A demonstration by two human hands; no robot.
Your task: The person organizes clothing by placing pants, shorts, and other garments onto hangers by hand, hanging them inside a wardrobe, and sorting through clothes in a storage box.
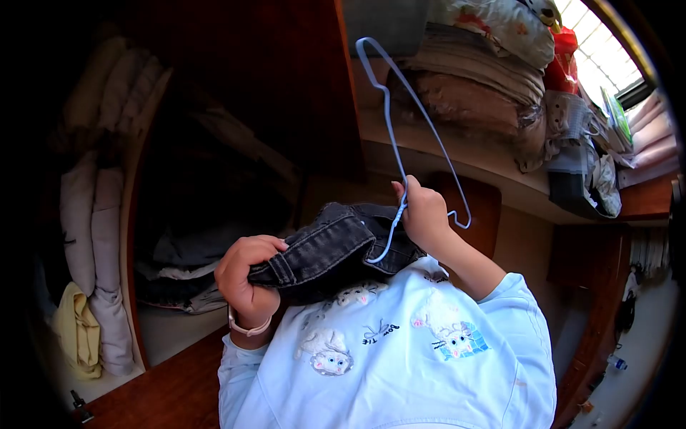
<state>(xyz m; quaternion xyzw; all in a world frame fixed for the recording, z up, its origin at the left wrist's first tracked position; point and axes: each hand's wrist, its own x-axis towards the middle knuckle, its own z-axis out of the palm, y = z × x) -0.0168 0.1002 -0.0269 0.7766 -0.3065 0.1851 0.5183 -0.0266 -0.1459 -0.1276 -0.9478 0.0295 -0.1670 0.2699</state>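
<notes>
Dark denim trousers [321,247] are bunched in front of the light blue shirt, waistband upward. My left hand [246,275] is closed on the left end of the waistband. My right hand [425,214] grips a light blue wire hanger [391,107] near its twisted neck. One end of the hanger reaches down into the waist opening of the trousers, while its long loop rises above the hand. The lower part of the trousers is hidden.
An open wardrobe at the left holds rolled light cloths [78,222], a yellow cloth [78,329] and dark folded clothes [196,243]. Folded bedding [471,79] is stacked on a surface at the upper right, beside bags and a barred window [600,43].
</notes>
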